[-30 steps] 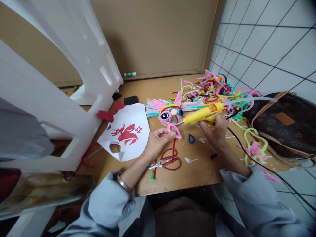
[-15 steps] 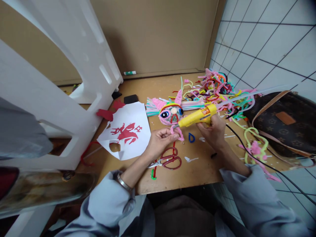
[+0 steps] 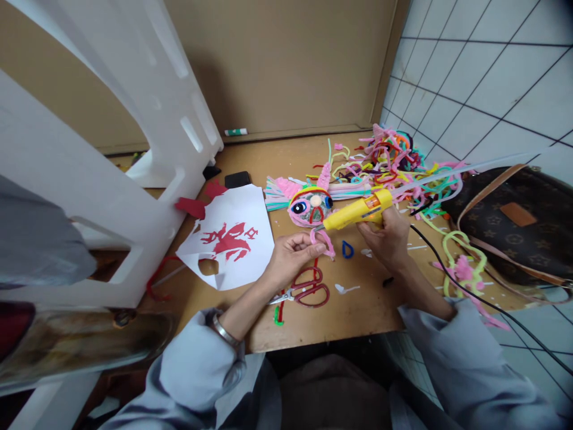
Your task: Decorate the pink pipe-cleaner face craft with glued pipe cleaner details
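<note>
Between the thumb and fingers of my left hand (image 3: pixel 293 257) is a bent pink pipe cleaner (image 3: pixel 329 243). My right hand (image 3: pixel 387 239) grips a yellow hot glue gun (image 3: pixel 358 212), a long clear glue stick (image 3: pixel 443 174) jutting from its back. The nozzle meets the pink pipe cleaner or hovers just over it; I cannot tell which. Just beyond lies a pipe-cleaner animal face (image 3: pixel 311 208) with pink ears and blue-rimmed eyes. A small blue pipe-cleaner loop (image 3: pixel 347 249) rests between my hands. Red-handled scissors (image 3: pixel 311 292) lie nearer me, over a red strip.
White paper (image 3: pixel 242 206) with red cut-outs lies at the left, near a black rectangular object (image 3: pixel 237 180). Tangled pipe cleaners (image 3: pixel 394 155) fill the back right. A brown handbag (image 3: pixel 514 221) and the gun's black cord (image 3: pixel 465 280) are on the right. A white plastic frame (image 3: pixel 179 89) stands left.
Almost nothing differs. The pink pipe cleaner in my left hand has shifted very slightly at the nozzle; the glue gun stays in place.
</note>
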`<move>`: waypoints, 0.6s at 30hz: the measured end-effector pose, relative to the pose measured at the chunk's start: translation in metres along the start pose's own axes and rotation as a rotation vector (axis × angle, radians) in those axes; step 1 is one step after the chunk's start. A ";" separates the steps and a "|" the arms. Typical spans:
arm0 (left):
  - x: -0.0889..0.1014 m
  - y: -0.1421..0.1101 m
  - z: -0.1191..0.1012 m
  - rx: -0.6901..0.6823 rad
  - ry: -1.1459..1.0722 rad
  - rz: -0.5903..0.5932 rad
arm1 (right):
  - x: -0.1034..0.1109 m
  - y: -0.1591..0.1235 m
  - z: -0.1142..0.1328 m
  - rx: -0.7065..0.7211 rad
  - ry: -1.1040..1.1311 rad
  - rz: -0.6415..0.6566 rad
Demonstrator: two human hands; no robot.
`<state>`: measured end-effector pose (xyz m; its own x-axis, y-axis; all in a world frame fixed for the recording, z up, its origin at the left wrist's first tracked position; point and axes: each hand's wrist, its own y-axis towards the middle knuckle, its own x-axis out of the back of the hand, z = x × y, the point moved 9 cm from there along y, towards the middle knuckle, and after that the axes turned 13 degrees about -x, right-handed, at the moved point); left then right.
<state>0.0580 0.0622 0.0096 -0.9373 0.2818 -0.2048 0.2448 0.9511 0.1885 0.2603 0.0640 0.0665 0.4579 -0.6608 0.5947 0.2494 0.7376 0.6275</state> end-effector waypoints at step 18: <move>0.006 0.003 -0.006 -0.062 0.039 -0.035 | -0.002 0.017 -0.074 -0.452 -0.344 0.080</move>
<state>0.0513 0.0660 0.0145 -0.9543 0.2421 -0.1754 0.1968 0.9504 0.2407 0.3269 0.0881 0.0388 0.2053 -0.5523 0.8080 0.6001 0.7232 0.3418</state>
